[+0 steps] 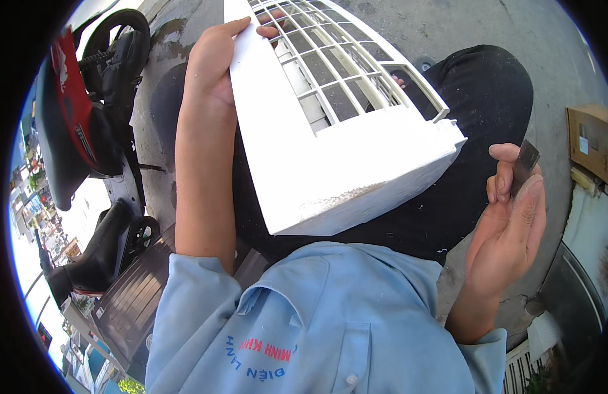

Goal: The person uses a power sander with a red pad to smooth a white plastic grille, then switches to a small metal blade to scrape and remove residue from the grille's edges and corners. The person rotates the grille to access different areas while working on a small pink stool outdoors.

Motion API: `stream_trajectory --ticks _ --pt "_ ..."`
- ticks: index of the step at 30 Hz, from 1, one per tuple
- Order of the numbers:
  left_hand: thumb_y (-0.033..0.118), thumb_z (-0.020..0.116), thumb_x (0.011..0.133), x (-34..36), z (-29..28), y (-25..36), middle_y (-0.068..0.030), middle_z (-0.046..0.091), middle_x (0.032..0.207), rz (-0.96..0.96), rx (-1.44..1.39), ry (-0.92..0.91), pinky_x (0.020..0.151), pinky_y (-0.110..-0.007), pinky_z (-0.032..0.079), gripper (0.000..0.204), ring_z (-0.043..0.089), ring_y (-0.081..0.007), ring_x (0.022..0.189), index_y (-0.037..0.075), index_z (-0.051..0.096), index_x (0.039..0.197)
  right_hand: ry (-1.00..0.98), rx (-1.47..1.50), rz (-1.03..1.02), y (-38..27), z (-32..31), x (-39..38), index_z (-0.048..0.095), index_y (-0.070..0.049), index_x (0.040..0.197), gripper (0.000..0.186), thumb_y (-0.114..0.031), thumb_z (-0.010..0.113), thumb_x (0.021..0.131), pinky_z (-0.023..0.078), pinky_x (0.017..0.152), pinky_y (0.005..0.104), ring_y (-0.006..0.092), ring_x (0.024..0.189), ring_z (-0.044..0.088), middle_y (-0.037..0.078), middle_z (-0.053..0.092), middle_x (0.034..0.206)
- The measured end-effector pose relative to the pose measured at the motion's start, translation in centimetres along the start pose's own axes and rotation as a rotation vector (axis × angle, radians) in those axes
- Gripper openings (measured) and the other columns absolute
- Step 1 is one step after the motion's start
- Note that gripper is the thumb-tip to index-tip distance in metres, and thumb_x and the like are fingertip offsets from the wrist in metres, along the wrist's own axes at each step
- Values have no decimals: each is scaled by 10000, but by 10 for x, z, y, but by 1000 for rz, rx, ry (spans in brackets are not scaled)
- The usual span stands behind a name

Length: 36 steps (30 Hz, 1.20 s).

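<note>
Here's the white plastic cover (330,171), lying at a slant over the seated person's lap, its narrow end pointing down toward the body and its far end running out past the top of the view. The grille (344,80), a lattice of pale bars, fills much of its upper part, with a solid strip down the left and a solid block at the near end. And look at that near edge: a rough, chipped-looking patch (336,200) runs along the corner.

Over to the left hand (215,62), closed around the cover's left side: thumb lying on the outer edge, fingertips hooked through the grille openings, a firm hold.

Now the right hand (504,230), out to the right and well apart from the cover, palm turned inward. It's pinched nearly closed, fingers and thumb around a small dark flat piece (527,157) that stands up at a tilt; it may be a blade or scraper, but it's too small here to be sure.

Beneath the cover, black trousers (494,79) spread across bent knees, small white flecks on the cloth, and a light blue shirt (356,289) fills the foreground. A red and black motorbike (74,98) stands at left; a cardboard box (592,141) sits at far right on the grey ground (448,20).
</note>
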<state>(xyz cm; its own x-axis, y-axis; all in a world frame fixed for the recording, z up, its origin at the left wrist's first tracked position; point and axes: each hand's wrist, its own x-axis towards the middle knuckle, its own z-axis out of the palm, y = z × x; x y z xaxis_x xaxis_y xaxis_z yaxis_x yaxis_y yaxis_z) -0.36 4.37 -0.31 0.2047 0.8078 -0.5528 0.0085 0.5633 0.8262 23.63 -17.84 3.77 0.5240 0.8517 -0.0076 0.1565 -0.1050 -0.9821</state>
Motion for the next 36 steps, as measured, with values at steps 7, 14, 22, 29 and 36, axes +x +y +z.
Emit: stream_trajectory --ticks 7,14,22,29,36 --pt "257 366 1077 -14 16 -42 -172 633 1061 116 -415 -24 933 -426 521 439 622 -248 963 -95 462 1323 -138 324 260 6 8 -35 548 -6 1199 209 -163 490 1074 432 721 255 99 799 496 61 589 920" --pt "459 318 1093 -85 48 -71 -186 523 1306 144 -337 -98 1033 -385 430 605 532 -230 1201 -61 441 1378 -170 99 160 -3 1 -25 492 -22 1121 177 -185 430 1095 362 527 207 59 582 447 60 539 799" --pt "325 788 858 -113 102 -92 -248 610 1263 313 273 -679 987 -424 488 695 629 -373 1118 -51 510 1373 -132 138 409 -13 2 -11 511 -29 978 293 -257 385 1112 274 513 205 19 589 358 -40 415 683" --pt "174 722 906 -134 65 -168 -232 651 1236 700 337 -484 940 -398 523 513 671 -368 1067 -23 569 1353 -115 1 398 -27 -2 -19 547 -16 874 349 -249 422 1101 306 493 220 35 556 392 -4 494 679" --pt "173 730 902 -128 76 -184 -226 655 1231 709 281 -480 935 -394 525 516 673 -358 1061 -24 569 1352 -228 -25 539 -42 11 -30 561 14 852 344 -211 446 1085 343 497 232 53 547 454 42 556 681"
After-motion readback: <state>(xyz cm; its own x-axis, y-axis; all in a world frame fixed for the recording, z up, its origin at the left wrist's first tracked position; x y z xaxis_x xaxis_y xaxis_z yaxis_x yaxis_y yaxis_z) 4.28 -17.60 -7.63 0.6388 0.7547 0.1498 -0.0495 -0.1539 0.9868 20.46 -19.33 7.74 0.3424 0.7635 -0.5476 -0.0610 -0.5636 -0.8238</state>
